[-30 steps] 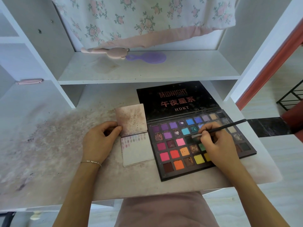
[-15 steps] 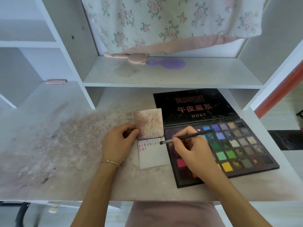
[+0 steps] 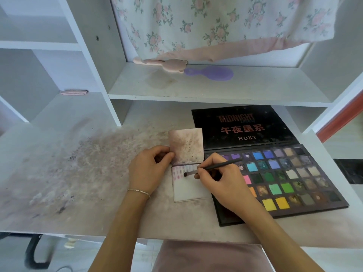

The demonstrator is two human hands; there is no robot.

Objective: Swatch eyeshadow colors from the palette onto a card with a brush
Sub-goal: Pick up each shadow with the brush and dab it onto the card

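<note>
An open black eyeshadow palette (image 3: 290, 179) with several coloured pans lies on the desk at the right, its lid flat behind it. To its left lies a small white card (image 3: 188, 188) with rows of pale pink swatches near its top, joined to a stained flap (image 3: 186, 146) that is folded up. My left hand (image 3: 148, 169) pinches the flap's left edge. My right hand (image 3: 222, 179) grips a thin dark brush (image 3: 214, 167). The brush tip touches the card among the swatches.
The stained white desk (image 3: 82, 173) is dusted with powder at the left. A shelf (image 3: 216, 89) above holds a pink bear-shaped item (image 3: 170, 64) and a purple hairbrush (image 3: 212, 73). Floral fabric (image 3: 216, 22) hangs behind. A pink cushion (image 3: 208, 256) sits below the desk edge.
My right hand has carried the brush leftward from the palette's pans to the card, where the tip now touches the swatch rows. The left hand has stayed on the flap.
</note>
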